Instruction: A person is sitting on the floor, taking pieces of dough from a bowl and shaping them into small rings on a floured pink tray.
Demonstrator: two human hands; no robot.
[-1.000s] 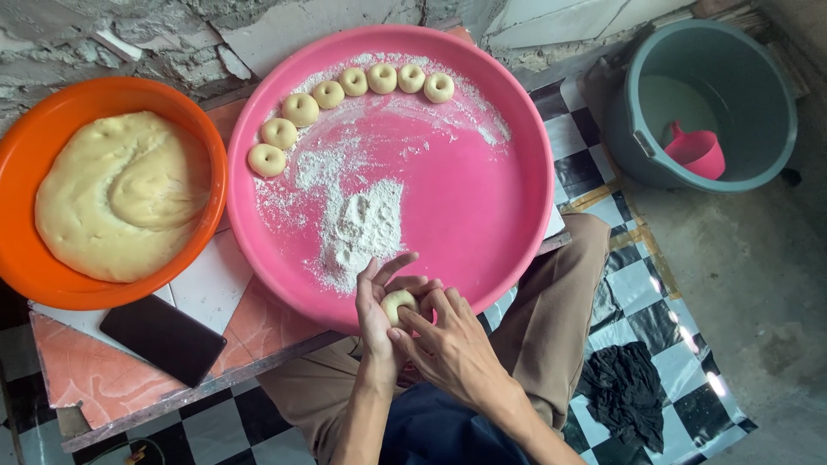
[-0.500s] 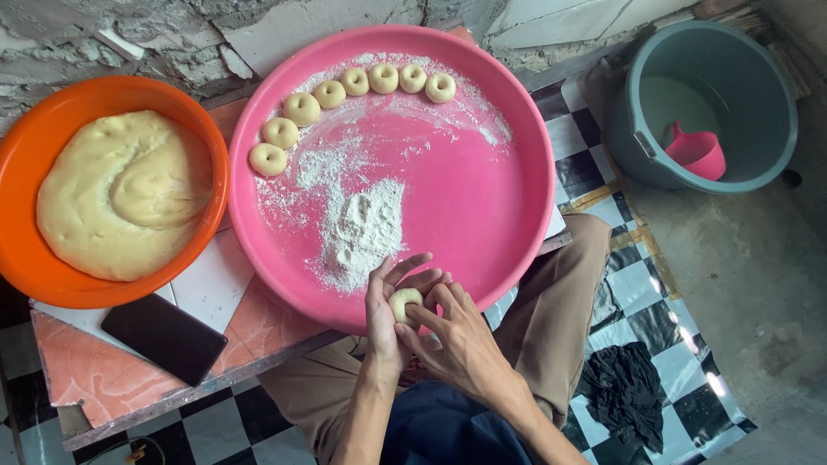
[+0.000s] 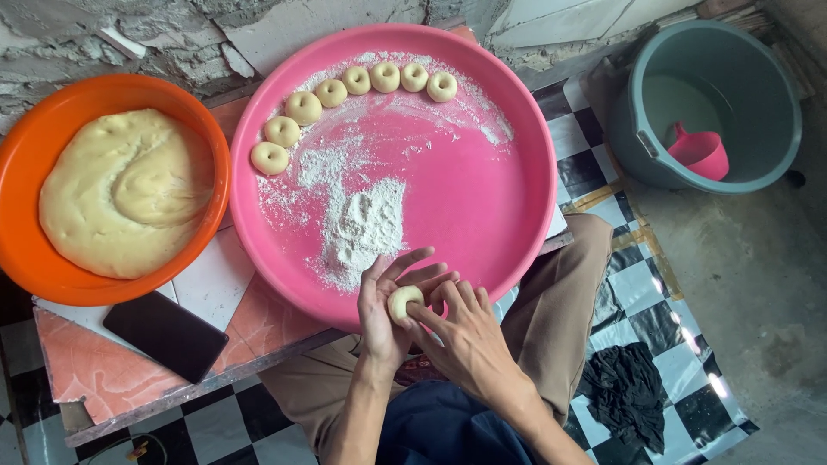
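Observation:
My left hand (image 3: 384,312) and my right hand (image 3: 463,337) meet over the near rim of a big round pink tray (image 3: 491,198). Between their fingers sits a small pale ring of dough (image 3: 403,302) with a hole in its middle. Both hands grip it. On the tray, several finished dough rings (image 3: 301,108) curve along the far left rim. A heap of white flour (image 3: 362,226) lies in the tray just beyond my fingers. An orange bowl (image 3: 26,164) at the left holds a large mass of pale dough (image 3: 121,194).
A black phone (image 3: 165,335) lies on the tiled tabletop (image 3: 95,379) near the left front. A grey bucket (image 3: 767,95) with a pink scoop (image 3: 699,153) stands on the floor at the right. A dark cloth (image 3: 627,389) lies on the checkered floor.
Both hands have stayed at the tray's near rim, working the dough piece; the fingers have shifted slightly around it and its hole now shows more clearly.

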